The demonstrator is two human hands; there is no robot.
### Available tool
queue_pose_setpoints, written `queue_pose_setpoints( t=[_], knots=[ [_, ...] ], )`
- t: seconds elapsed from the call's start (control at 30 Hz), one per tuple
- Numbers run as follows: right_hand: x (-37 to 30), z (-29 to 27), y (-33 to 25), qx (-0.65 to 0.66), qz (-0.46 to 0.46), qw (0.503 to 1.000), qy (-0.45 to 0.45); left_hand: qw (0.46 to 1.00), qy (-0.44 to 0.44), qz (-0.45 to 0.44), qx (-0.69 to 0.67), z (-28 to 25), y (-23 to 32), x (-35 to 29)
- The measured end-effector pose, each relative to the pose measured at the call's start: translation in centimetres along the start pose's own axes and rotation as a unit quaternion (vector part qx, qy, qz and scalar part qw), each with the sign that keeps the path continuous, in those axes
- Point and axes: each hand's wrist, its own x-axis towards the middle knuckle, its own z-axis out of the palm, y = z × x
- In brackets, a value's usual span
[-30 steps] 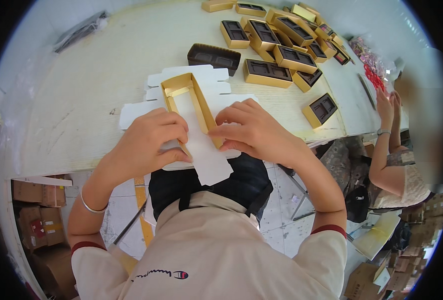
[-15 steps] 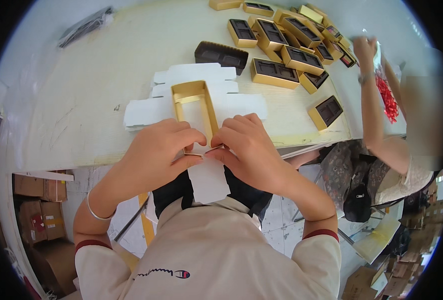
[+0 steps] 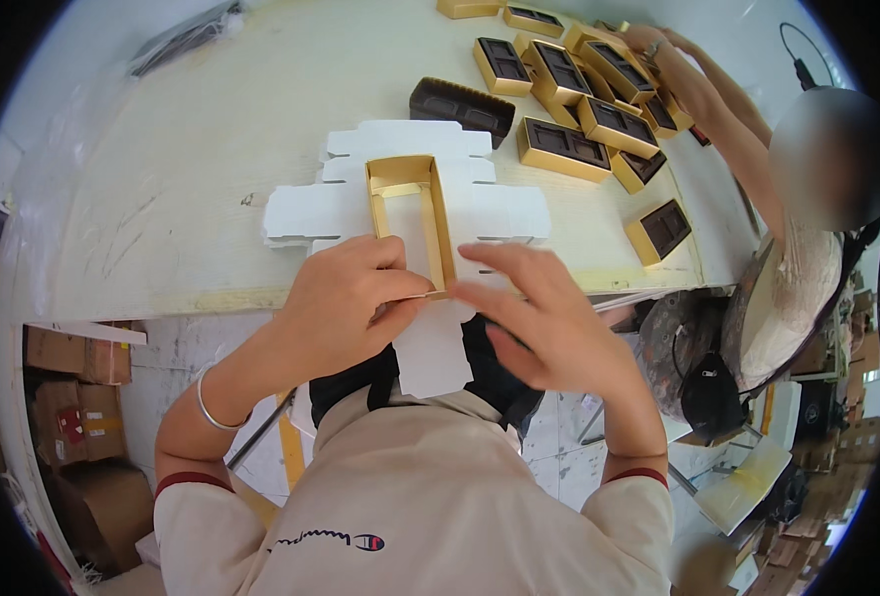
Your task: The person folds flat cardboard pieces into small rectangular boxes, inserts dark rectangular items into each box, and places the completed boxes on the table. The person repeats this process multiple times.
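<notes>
My right hand (image 3: 544, 323) has released its pinch and spread open at the gold box (image 3: 444, 233) over white card (image 3: 306, 211), leaving my left hand (image 3: 349, 298) gripping the near end, apparently almost closed.

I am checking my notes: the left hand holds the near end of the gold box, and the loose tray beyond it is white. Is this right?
The head view shows the loose tray is dark, not white; the left hand does hold the near end of the gold box.
</notes>
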Motion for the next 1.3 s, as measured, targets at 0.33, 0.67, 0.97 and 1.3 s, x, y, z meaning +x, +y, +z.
queue_pose_setpoints(
  t=[0.33, 0.67, 0.97, 1.3],
  knots=[
    [1.6, 4.8, 1.7, 0.228, 0.016, 0.951, 0.210, 0.977, -0.090, -0.069, -0.181, -2.4, -0.9, 1.1],
    [2.2, 4.7, 0.7, -0.110, -0.043, 0.962, 0.244, 0.981, 0.045, -0.098, -0.164, -0.8, 0.3, 0.8],
    [3.2, 2.7, 0.7, -0.053, -0.033, 0.997, 0.037, 0.996, 0.013, 0.050, 0.073, -0.1, 0.0, -0.2],
    [3.0, -0.4, 0.4, -0.090, -0.098, 0.991, -0.020, 0.995, 0.052, -0.027, 0.080, -6.2, -1.2, 4.4]
  ],
)
